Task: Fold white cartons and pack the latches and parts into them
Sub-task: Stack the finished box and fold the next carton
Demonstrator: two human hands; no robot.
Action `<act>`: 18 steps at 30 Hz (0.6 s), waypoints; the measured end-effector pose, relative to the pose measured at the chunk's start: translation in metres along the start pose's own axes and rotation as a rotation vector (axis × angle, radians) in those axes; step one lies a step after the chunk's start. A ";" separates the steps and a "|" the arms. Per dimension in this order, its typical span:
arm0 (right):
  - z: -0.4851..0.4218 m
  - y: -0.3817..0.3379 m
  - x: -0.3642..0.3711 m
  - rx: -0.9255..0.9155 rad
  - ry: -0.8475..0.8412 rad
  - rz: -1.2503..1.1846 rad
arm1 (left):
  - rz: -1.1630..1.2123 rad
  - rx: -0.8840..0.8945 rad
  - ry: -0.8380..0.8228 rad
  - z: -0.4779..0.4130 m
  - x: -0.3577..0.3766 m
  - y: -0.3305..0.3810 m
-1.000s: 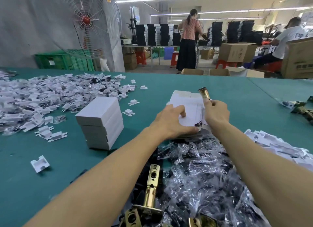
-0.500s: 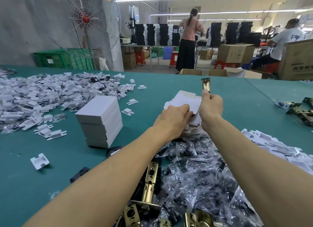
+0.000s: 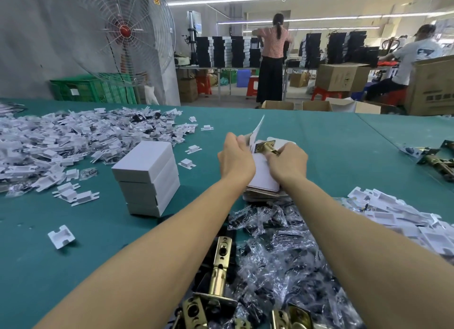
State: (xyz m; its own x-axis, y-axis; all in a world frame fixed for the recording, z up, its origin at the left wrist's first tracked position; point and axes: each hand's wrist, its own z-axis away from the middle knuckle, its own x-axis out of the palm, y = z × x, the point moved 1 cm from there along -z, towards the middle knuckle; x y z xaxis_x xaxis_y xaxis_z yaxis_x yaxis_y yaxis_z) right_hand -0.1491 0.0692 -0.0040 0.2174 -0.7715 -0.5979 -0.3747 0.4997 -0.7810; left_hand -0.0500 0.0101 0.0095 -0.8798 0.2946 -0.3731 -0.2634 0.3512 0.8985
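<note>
The left hand (image 3: pixel 235 158) pinches a flat white carton (image 3: pixel 257 131), tipped up. The right hand (image 3: pixel 288 163) grips a gold latch (image 3: pixel 266 148) over the carton pile (image 3: pixel 264 179), in the middle of the bench (image 3: pixel 73 267).

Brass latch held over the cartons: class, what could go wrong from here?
The right hand holds the brass latch beside the flat carton that the left hand holds up, so the latch may slip or crease the card. Pulling may also drag more blanks off the stack beneath.
</note>
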 end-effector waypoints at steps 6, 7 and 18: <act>0.016 -0.013 0.001 -0.059 -0.027 0.389 | 0.065 0.090 0.264 0.000 -0.029 0.003; 0.018 -0.013 -0.002 -0.053 -0.067 0.382 | 0.064 0.150 0.298 0.002 -0.036 0.002; 0.073 -0.040 -0.059 0.170 -0.257 -0.723 | -0.189 0.899 -0.203 0.084 -0.073 0.007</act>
State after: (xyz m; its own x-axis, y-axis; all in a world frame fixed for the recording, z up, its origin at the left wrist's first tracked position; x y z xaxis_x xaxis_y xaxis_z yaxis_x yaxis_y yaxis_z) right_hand -0.0807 0.1233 0.0489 0.5647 -0.8229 0.0628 0.0778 -0.0227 -0.9967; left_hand 0.0458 0.0656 0.0239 -0.7457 0.2822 -0.6036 0.0845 0.9386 0.3345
